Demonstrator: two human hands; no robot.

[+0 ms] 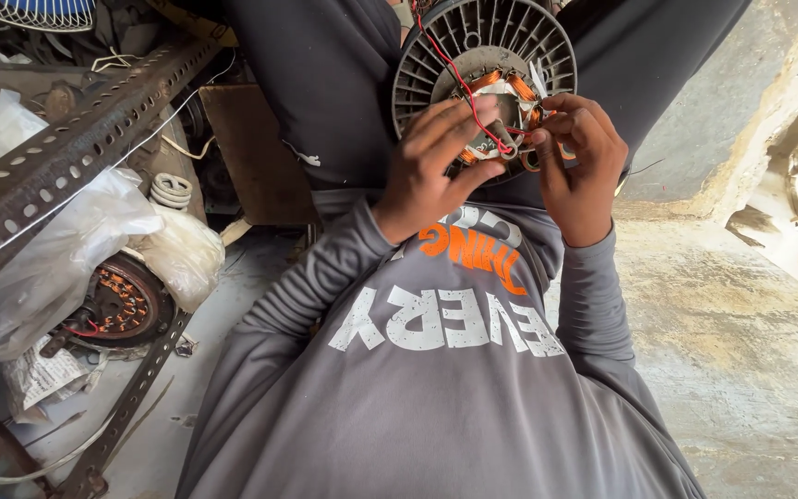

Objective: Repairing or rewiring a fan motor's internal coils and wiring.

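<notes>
Holding: the left hand [431, 166] lies spread flat on the fan motor [484, 69]; the right hand [579, 162] is pinched shut on something small at the copper coils [501, 88], too small to tell what.
Where: the motor rests on the person's lap, close to the belly.
Feel: it looks heavy and hard; the coils and the red wire [450, 65] look thin and easy to break.
Grab spot: the gray ribbed rim looks safest.
Around: a metal rack [66, 157] with plastic bags [57, 259] and another motor [117, 305] stands to the left.
Floor: rough, stained concrete [741, 351].
</notes>
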